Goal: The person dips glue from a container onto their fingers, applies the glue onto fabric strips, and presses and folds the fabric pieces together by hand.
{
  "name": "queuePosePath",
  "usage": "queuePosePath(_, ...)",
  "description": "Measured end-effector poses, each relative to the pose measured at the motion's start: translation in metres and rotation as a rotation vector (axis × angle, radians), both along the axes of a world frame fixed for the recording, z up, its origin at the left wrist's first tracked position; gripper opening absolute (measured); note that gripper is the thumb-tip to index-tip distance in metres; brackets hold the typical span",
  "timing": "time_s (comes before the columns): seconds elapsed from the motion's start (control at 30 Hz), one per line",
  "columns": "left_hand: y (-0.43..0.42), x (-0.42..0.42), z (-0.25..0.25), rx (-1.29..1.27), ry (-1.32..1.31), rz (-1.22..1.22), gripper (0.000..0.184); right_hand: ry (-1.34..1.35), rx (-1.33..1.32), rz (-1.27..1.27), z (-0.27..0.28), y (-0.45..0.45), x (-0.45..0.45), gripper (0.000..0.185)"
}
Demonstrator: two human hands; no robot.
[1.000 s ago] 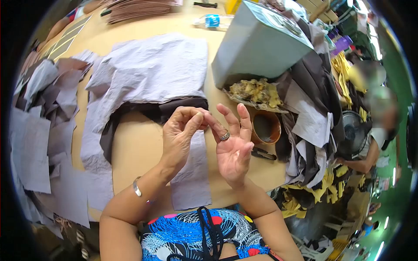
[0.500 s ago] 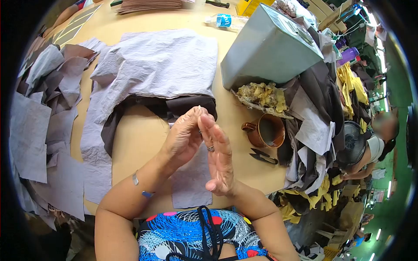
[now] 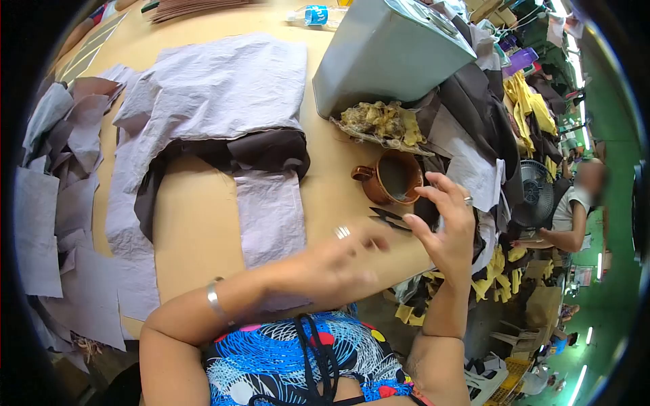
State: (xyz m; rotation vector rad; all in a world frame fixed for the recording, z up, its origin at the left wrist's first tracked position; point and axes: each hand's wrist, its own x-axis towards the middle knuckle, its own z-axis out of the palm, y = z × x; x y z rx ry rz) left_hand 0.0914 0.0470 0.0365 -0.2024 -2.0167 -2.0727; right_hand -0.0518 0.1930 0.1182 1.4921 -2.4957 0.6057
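Note:
My right hand (image 3: 447, 220) is raised beside a brown mug (image 3: 401, 177), thumb and fingers apart and nothing visible between them. Its fingertips overlap the mug's near rim in the view; whether they touch it I cannot tell. Greyish liquid stands in the mug. Between the mug and my right thumb lie black thread snips (image 3: 389, 218), partly covered. Motion blurs my left hand (image 3: 338, 264), which hangs in front of my body over the table edge; its fingers are smeared. Beyond it lies a pale lilac cloth piece (image 3: 271, 213), joining a larger lilac and dark brown fabric piece (image 3: 230, 81).
A tall metal tin (image 3: 386, 61) stands behind a clump of yellowish fibrous material (image 3: 382, 122). Loose lilac and brown cloth pieces (image 3: 88, 216) are heaped at left. Dark fabric (image 3: 467, 115) piles at right. A plastic bottle (image 3: 315, 15) lies at the back. Another person (image 3: 572, 216) is at far right.
My hands, together in front of me before, have separated. The right has moved right to the mug; the left has lowered. The view has shifted, so table items appear further left.

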Motion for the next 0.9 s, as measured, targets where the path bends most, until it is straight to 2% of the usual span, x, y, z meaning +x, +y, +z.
queuePosePath(0.07, 0.024, 0.003, -0.006, -0.474, 0.306, -0.166, 0.016, 0.111, 0.169, -0.068, -0.011, 0.001, -0.009, 0.046)
queuePosePath(0.17, 0.008, 0.005, -0.001, -0.495, -0.052, -0.382, 0.013, 0.168, 0.245, -0.093, -0.032, -0.001, -0.025, 0.048)
queuePosePath(0.2, 0.001, 0.007, 0.0, -0.531, -0.04, -0.177, 0.009, 0.181, 0.23, -0.083, -0.037, -0.003, -0.03, 0.048)
queuePosePath(0.27, -0.032, 0.002, 0.0, -0.719, -0.152, -0.051, 0.008, 0.098, 0.298, -0.116, -0.042, -0.012, -0.034, 0.049)
queuePosePath(0.3, -0.043, -0.001, -0.005, -0.847, -0.189, 0.198, 0.007, 0.057, 0.331, -0.131, -0.044, -0.015, -0.035, 0.049)
queuePosePath(0.33, -0.058, -0.002, -0.01, -0.963, -0.087, 0.445, 0.008, 0.131, 0.362, -0.127, -0.043, -0.019, -0.033, 0.052)
queuePosePath(0.37, -0.07, -0.001, -0.008, -0.969, -0.104, 0.556, 0.006, 0.126, 0.392, -0.128, -0.042, -0.021, -0.032, 0.052)
queuePosePath(0.4, -0.081, -0.001, -0.014, -0.961, 0.004, 0.649, 0.01, 0.12, 0.423, -0.128, -0.042, -0.021, -0.034, 0.052)
queuePosePath(0.43, -0.09, 0.0, -0.021, -0.967, -0.038, 0.657, 0.014, 0.114, 0.456, -0.127, -0.041, -0.021, -0.036, 0.053)
queuePosePath(0.47, -0.094, 0.0, -0.026, -0.983, -0.062, 0.667, 0.017, 0.072, 0.374, -0.103, -0.041, -0.018, -0.037, 0.044)
queuePosePath(0.57, -0.101, 0.003, -0.03, -1.028, -0.175, 0.632, 0.027, 0.036, 0.204, -0.078, -0.028, -0.01, -0.03, 0.039)
queuePosePath(0.7, -0.101, 0.003, -0.034, -1.068, -0.272, 0.593, 0.041, 0.208, 0.265, -0.021, -0.017, -0.005, -0.004, 0.03)
queuePosePath(0.73, -0.101, 0.003, -0.034, -1.081, -0.288, 0.583, 0.045, 0.234, 0.214, 0.065, -0.017, -0.009, 0.001, 0.025)
queuePosePath(0.9, -0.107, 0.006, -0.032, -1.117, -0.309, 0.505, 0.065, -0.325, -0.076, 0.427, -0.055, -0.065, 0.024, 0.022)
